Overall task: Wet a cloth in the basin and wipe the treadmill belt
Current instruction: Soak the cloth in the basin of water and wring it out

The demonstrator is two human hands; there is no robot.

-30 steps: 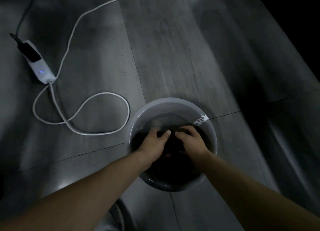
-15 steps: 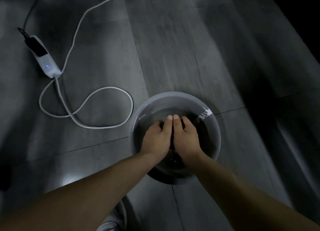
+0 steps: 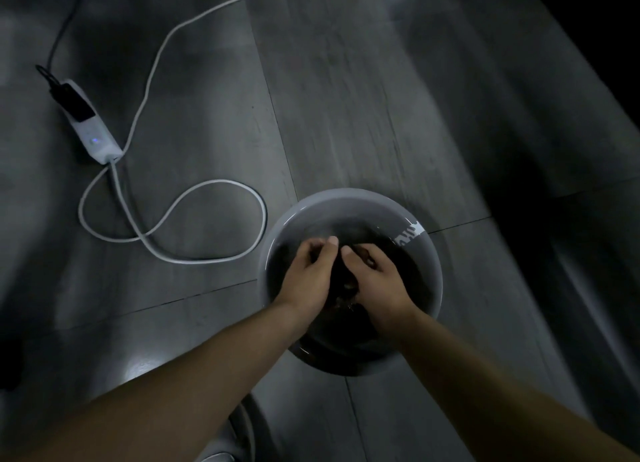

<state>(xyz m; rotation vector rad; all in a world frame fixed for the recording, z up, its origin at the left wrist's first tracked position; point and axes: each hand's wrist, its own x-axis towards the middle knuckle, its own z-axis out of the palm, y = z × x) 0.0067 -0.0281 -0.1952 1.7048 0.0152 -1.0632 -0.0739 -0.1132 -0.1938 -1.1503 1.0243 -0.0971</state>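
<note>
A round grey basin (image 3: 346, 201) with water stands on the dark floor in front of me. Both my hands are inside it. My left hand (image 3: 310, 274) and my right hand (image 3: 377, 279) have curled fingers and grip a dark cloth (image 3: 341, 281) between them, at the water. The cloth is mostly hidden under my hands and hard to make out in the dim light. No treadmill belt can be made out for certain.
A white power strip (image 3: 93, 132) with a lit blue dot lies on the floor at the left. Its white cable (image 3: 207, 219) loops close to the basin's left side. A dark long shape (image 3: 588, 288) runs along the right. A shoe tip (image 3: 221, 451) shows below.
Half a second ago my hands pressed flat side by side in the basin. Now their fingers are curled and bunch the cloth between them.
</note>
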